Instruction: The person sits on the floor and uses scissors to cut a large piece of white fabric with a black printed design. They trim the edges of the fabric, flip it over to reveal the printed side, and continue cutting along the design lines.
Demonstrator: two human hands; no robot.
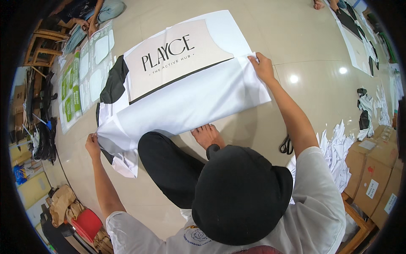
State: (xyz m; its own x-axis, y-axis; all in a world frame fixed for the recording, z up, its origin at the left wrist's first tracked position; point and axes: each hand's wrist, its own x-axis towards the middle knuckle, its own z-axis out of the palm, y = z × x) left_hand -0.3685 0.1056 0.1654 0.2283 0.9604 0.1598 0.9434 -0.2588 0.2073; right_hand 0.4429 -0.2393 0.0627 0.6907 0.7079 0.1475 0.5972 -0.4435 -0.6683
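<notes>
The left hand (pixel 91 144) and right hand (pixel 262 67) grip opposite ends of white fabric (pixel 190 95); scissors (pixel 286 145) lie bodyward of the right.

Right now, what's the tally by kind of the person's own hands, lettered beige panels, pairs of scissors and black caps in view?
Hands, left hand and right hand, both on the white cloth: 2
Lettered beige panel: 1
Scissors: 1
Black cap: 1
Total: 5

The one wide fisheye view looks steeply down and forward from head height, shirt (pixel 315 203) close below, cloth (pixel 190 98) farther out.
</notes>
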